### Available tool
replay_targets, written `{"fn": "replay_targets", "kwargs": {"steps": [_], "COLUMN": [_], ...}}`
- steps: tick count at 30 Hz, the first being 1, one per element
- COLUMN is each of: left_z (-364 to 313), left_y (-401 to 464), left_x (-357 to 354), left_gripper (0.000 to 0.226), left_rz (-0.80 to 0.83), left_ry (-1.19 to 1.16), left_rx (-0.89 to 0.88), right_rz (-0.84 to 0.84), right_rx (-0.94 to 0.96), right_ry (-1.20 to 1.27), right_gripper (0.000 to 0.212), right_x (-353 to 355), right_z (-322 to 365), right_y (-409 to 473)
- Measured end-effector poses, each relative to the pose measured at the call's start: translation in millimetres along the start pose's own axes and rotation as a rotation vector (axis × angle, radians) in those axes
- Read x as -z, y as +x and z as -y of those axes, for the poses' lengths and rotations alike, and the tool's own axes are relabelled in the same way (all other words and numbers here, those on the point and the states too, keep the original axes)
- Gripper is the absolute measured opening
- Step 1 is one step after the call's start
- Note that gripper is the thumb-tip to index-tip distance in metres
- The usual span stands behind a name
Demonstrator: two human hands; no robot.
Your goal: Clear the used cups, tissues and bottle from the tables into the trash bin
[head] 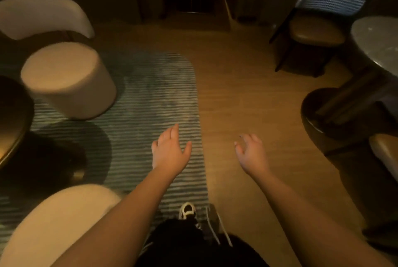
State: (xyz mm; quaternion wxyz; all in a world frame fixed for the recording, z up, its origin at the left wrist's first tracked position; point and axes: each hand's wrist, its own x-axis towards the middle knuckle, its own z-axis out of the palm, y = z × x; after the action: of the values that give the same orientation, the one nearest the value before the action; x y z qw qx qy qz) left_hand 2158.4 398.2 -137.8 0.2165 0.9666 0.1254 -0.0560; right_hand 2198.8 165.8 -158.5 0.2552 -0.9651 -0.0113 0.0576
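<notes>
Head view shows none of the cups, tissues, bottle or trash bin, so their place, long axis and pointing cannot be told. Left hand (169, 151) and right hand (251, 152) hang forward, fingers loosely spread, holding nothing, over the striped rug (137, 98) and wood floor (247, 94). Likely step: walking between tables. Best to scan the marble table (377, 38) far right and the dark table (10, 116) at left, passing the round pouf (69, 79).

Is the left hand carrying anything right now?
No. The left hand is open, fingers spread over the striped rug, nothing in it.
</notes>
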Motion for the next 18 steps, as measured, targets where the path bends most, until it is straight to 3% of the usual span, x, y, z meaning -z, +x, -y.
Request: {"fn": "replay_targets", "kwargs": {"steps": [9,18], "left_z": [-54,-127], "left_y": [298,654], "left_x": [13,30], "left_gripper": [0.071,0.072], "left_rz": [-0.012,-0.084], "left_ry": [0.010,0.028], "left_rx": [-0.020,0.071], "right_rz": [0.002,0.004], "right_rx": [-0.012,0.104], "right_ry": [0.021,-0.027], "right_gripper": [0.040,0.039], "right_x": [11,45], "right_z": [20,42], "right_y": [294,675]}}
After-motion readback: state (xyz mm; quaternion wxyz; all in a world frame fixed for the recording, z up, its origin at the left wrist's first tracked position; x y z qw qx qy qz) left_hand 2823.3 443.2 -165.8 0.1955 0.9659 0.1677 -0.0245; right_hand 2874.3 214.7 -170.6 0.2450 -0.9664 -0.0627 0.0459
